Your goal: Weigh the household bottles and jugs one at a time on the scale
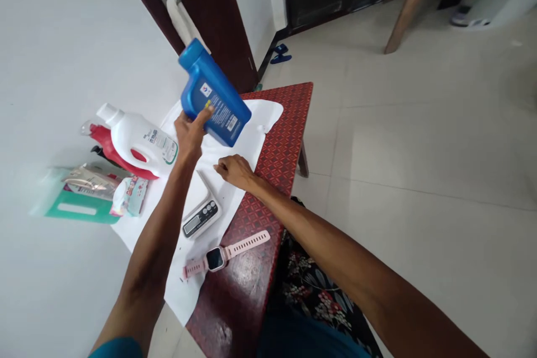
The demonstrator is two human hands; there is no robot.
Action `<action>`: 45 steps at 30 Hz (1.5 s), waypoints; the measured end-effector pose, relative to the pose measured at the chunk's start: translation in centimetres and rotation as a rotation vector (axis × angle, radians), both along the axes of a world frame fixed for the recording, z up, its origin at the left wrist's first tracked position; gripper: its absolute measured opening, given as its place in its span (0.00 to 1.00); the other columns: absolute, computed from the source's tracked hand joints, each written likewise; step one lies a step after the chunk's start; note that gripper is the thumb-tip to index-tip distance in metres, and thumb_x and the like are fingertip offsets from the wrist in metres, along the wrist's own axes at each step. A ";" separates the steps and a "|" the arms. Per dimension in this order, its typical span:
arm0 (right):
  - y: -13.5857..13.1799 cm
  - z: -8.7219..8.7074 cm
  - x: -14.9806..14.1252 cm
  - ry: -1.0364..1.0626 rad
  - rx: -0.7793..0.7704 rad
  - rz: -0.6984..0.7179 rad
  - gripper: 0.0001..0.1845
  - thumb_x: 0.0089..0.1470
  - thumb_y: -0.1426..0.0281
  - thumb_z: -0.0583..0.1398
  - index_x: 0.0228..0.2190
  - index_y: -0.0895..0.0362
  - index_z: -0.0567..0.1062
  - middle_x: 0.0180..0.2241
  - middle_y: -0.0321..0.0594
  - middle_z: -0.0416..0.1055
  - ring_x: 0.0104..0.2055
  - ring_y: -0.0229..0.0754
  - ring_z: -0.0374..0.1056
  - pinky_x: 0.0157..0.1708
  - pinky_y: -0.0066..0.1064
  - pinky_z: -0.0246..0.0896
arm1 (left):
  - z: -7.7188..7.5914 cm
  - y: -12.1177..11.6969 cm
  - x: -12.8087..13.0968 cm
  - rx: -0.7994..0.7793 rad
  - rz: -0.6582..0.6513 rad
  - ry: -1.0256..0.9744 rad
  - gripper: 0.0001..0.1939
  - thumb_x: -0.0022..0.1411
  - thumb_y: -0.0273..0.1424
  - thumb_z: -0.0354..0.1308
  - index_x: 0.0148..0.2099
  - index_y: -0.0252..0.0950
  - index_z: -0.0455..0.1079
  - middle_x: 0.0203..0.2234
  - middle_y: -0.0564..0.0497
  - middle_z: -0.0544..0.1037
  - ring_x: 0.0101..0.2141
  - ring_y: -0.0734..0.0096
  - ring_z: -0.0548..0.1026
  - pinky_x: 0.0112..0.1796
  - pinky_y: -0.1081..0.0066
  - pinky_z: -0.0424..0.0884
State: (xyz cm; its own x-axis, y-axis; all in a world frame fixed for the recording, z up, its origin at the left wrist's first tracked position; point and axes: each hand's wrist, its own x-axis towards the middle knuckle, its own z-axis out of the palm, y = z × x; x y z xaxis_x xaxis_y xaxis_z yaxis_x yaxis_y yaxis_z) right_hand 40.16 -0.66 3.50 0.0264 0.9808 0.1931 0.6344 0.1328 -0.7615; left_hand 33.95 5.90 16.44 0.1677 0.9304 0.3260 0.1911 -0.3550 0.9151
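My left hand (pixel 191 134) is closed around the side of a blue plastic bottle (pixel 218 92), thumb on its printed back label. The bottle is tilted above the paper-covered table, its blue cap toward the upper left. Just below it, my right hand (pixel 235 170) hovers low over or rests on the white paper (pixel 213 154), fingers curled in, with nothing visible in them. A white digital kitchen scale (pixel 202 215) lies partly behind my left forearm. Nearer me, a pink-strapped smartwatch (pixel 216 258) lies stretched out flat.
Along the wall stand a white detergent bottle (pixel 145 137), a red bottle (pixel 107 142), a green basket (pixel 78 207) and a tissue pack (pixel 130 196). The red patterned table (pixel 277 173) has its right edge beside my right forearm. A dark door (pixel 201 0) is behind.
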 end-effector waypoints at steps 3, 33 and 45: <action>-0.1 0.0 0.0 0.013 -0.007 -0.003 0.20 0.71 0.63 0.58 0.28 0.55 0.79 0.28 0.40 0.76 0.32 0.42 0.68 0.34 0.34 0.47 | 2.3 -3.4 -7.3 0.063 0.079 0.051 0.26 0.46 0.44 0.77 0.44 0.37 0.77 0.41 0.45 0.84 0.41 0.56 0.83 0.39 0.62 0.81; -0.6 -0.7 0.0 0.273 -0.001 -0.041 0.21 0.63 0.58 0.58 0.22 0.55 0.73 0.20 0.36 0.69 0.26 0.38 0.64 0.32 0.32 0.55 | -2.8 -10.6 -22.5 0.184 0.249 0.012 0.29 0.60 0.54 0.70 0.57 0.44 0.76 0.52 0.45 0.81 0.52 0.53 0.81 0.55 0.54 0.78; -0.3 -1.5 -0.1 0.364 -0.050 -0.075 0.28 0.56 0.43 0.62 0.20 0.53 0.74 0.20 0.39 0.71 0.21 0.39 0.65 0.25 0.34 0.60 | -5.6 -9.8 -17.4 0.117 0.398 -0.069 0.22 0.57 0.42 0.75 0.49 0.42 0.73 0.43 0.49 0.80 0.43 0.60 0.81 0.45 0.61 0.80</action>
State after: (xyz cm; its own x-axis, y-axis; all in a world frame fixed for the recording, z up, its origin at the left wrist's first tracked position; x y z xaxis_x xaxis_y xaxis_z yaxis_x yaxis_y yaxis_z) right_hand 40.05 -0.98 2.01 0.1564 0.9816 0.1094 0.3279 0.0529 -0.9432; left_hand 16.50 -3.86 10.81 -0.2230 0.8745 0.4308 0.2743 -0.3678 0.8885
